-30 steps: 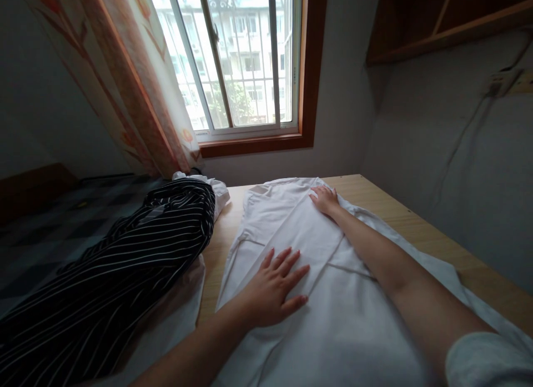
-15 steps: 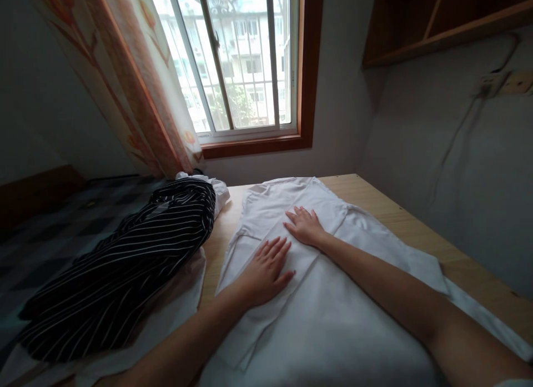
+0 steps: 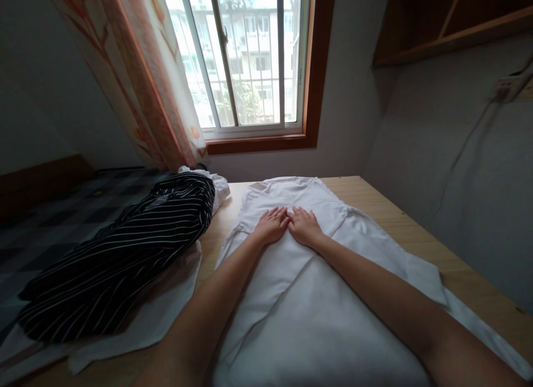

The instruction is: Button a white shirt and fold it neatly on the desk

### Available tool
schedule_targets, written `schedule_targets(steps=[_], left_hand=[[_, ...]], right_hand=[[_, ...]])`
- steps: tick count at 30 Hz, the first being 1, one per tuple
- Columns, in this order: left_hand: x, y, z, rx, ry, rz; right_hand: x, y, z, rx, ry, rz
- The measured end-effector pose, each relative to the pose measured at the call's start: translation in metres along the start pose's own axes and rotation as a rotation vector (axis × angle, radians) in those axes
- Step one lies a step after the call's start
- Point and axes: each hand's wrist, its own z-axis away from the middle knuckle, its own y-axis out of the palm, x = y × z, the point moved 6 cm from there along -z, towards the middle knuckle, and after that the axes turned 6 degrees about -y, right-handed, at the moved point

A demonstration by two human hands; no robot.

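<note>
A white garment [image 3: 316, 298] lies spread along the wooden table [image 3: 420, 231], its far end near the window. My left hand [image 3: 271, 225] and my right hand [image 3: 305, 226] rest flat on its upper part, side by side and touching, fingers stretched toward the window. Both hands are open and hold nothing. Folded edges of the white cloth run under and beside my forearms.
A black garment with white stripes [image 3: 125, 254] lies heaped at the left over another white cloth [image 3: 166, 309]. A window [image 3: 250, 59] with a patterned curtain [image 3: 141, 76] is ahead. A wooden shelf [image 3: 449, 20] hangs upper right; the wall [image 3: 458, 154] borders the table's right side.
My left hand slid forward up the white garment and my right hand came back and left, so both now lie together near the garment's far end.
</note>
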Motion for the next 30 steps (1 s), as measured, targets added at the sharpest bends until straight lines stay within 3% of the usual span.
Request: schedule_targets(steps=[5,14,30], left_hand=[[0.018,0.001,-0.009,0.051,-0.091,-0.081],[0.058,-0.012,-0.030,0.026,-0.248,-0.125],[0.096,-0.016,-0.079,-0.020,-0.341,-0.156]], right_hand=[[0.002,-0.003,0.003,-0.034,-0.006,0.006],[0.001,-0.001,0.003,-0.027,0.001,0.003],[0.001,-0.001,0.002,0.000,0.010,-0.010]])
